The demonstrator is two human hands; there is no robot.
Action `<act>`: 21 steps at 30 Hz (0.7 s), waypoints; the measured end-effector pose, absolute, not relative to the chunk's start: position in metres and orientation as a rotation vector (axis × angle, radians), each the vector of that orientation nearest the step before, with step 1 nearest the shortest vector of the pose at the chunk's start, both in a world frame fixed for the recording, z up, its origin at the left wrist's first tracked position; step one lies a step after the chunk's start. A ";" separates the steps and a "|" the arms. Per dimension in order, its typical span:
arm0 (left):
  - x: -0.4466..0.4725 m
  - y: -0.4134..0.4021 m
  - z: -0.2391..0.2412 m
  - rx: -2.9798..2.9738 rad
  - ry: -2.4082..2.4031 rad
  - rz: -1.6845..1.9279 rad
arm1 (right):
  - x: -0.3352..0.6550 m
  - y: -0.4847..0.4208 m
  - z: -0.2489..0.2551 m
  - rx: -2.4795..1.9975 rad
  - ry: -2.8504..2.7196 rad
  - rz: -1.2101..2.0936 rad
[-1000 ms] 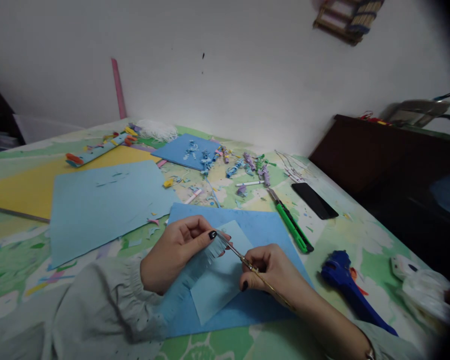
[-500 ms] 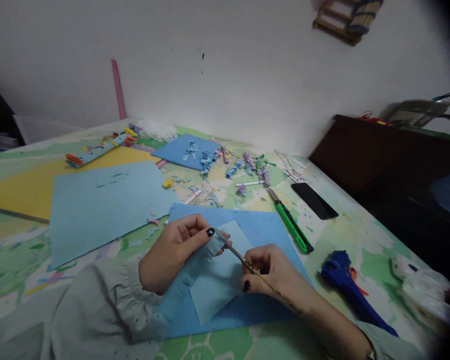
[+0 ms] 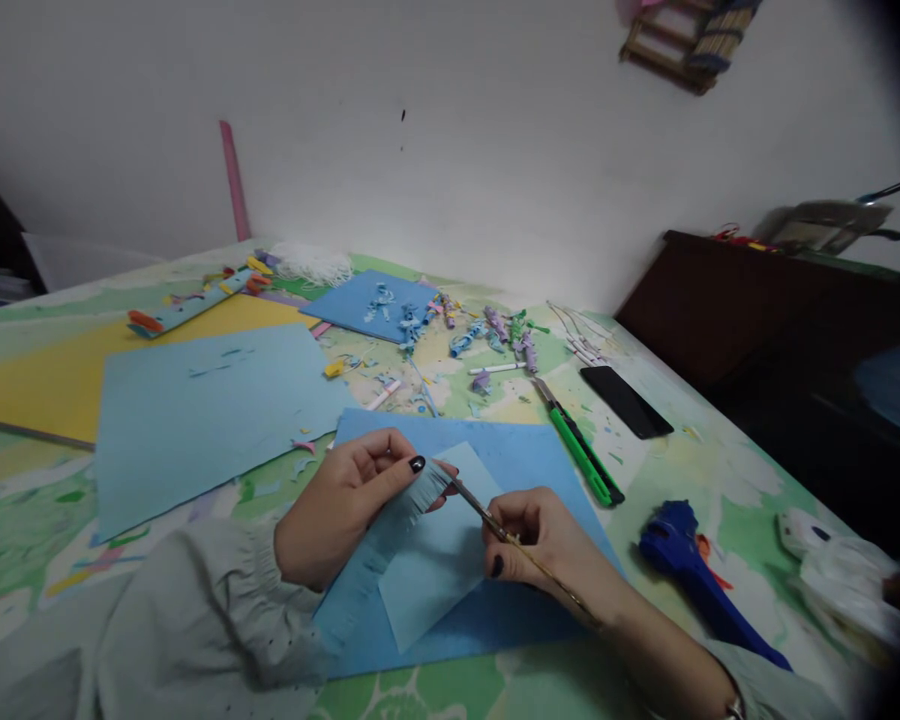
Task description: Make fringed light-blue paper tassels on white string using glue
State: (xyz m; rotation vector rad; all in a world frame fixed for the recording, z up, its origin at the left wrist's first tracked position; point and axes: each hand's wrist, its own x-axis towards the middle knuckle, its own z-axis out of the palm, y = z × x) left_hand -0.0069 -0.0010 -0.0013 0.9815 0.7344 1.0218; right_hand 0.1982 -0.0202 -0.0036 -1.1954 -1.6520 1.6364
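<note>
Pinched between the thumb and fingers of my left hand [image 3: 352, 500] is a light blue paper strip [image 3: 397, 530] with a fringe of fine cuts along one edge. Its lower end hangs down by my sleeve. My right hand [image 3: 536, 540] grips slim scissors [image 3: 487, 515] with gold handles, seen almost edge-on. Their tips are at the fringed end of the strip, close to my left fingertips; whether the blades touch the paper is hard to tell. Beneath both hands, a light blue paper piece [image 3: 439, 590] lies on a darker blue sheet [image 3: 547, 610].
To the right are a green box cutter [image 3: 581, 455], a black phone [image 3: 626, 402], a blue glue gun [image 3: 701, 580] and a clear plastic bag [image 3: 844, 580]. A large light blue sheet [image 3: 210, 430] overlaps yellow board [image 3: 37, 390] at left. Curled paper pieces [image 3: 495, 325] lie farther back.
The scissor tips have shifted slightly away from my left fingertips. The strip stays in my left hand, and the whole view has moved a little.
</note>
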 end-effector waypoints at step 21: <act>-0.006 -0.005 -0.001 1.126 0.747 1.006 | 0.194 -0.020 -0.004 -1.189 -1.624 1.629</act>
